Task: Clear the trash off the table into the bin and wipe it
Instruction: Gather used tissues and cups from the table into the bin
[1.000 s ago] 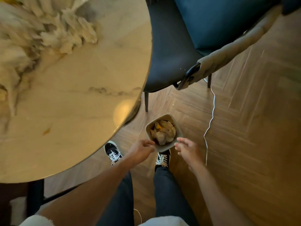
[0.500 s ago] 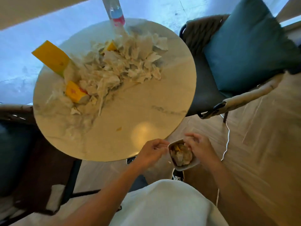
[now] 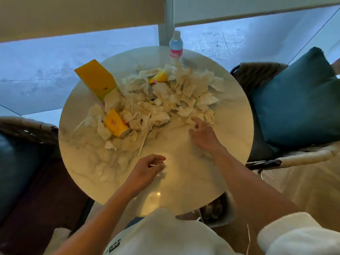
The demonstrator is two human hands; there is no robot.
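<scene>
Head view: crumpled white tissue heap (image 3: 165, 105) sprawls left-to-right across your round marble table (image 3: 230, 144), far half. Yellow paper cup (image 3: 116, 126) lies tipped, mouth toward you. Grey bin (image 3: 218, 210) sits under the near rim. Your right hand (image 3: 202, 133) touches tissue, fingers extended; left hand (image 3: 145, 172) loosely curled, holding nothing.

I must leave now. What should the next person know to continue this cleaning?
Left hand: empty, loosely curled over the table.
Right hand: open, fingertips at the edge of the tissue pile.
Bin: on the floor under the table's near edge, some trash inside.
Left: tissues, yellow cup, yellow carton, bottle; then wipe.
</scene>
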